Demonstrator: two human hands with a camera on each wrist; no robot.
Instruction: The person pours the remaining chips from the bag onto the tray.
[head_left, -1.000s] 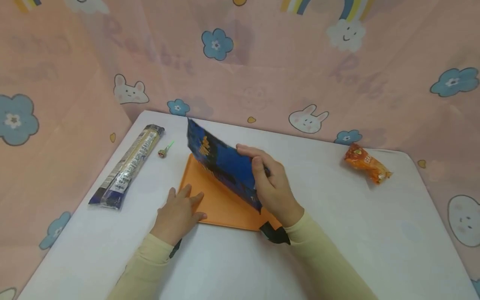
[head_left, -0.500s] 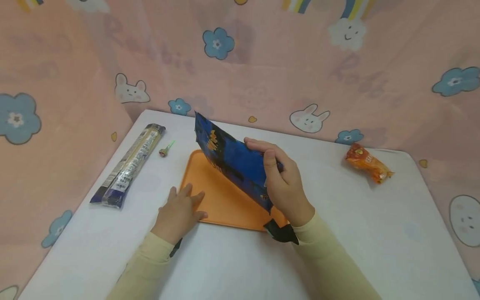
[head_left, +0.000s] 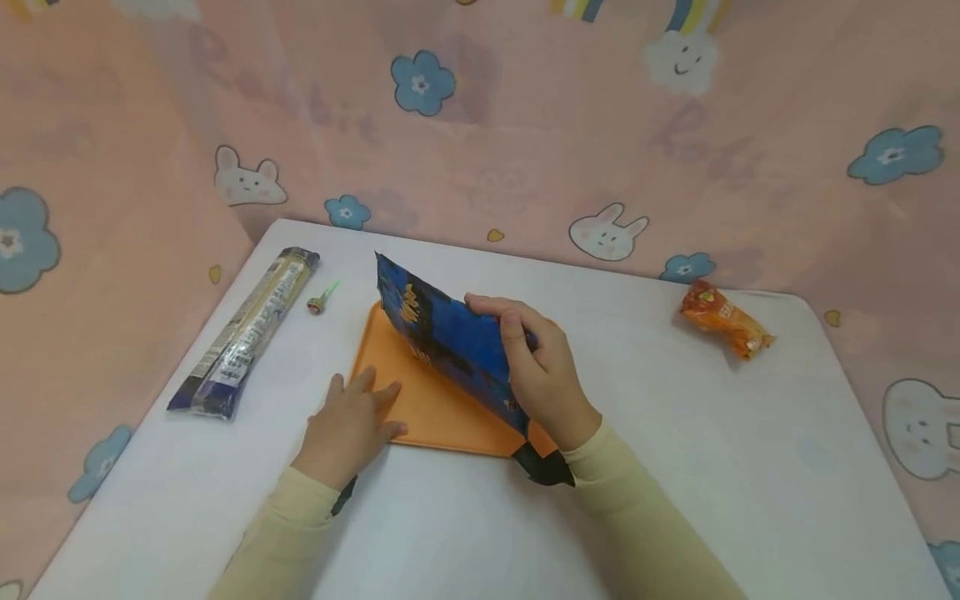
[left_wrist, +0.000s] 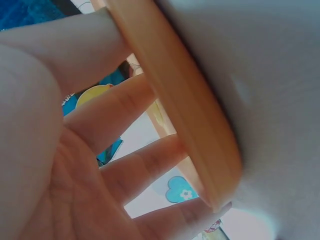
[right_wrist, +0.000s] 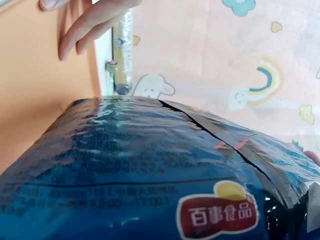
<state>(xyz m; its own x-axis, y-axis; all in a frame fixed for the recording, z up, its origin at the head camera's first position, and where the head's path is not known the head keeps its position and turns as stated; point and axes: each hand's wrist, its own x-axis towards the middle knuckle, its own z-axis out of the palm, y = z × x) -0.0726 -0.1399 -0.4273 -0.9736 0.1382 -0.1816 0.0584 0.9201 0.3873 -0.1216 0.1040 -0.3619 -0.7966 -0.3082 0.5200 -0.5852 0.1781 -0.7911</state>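
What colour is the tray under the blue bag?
The tray is orange, best seen in the head view.

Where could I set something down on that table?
Most room: the white table between the right sleeve, orange packet and its own right edge. A smaller patch lies between that sleeve and the left sleeve, before the orange tray. The tray is crowded: left hand at its rim, blue bag in the right hand above it.
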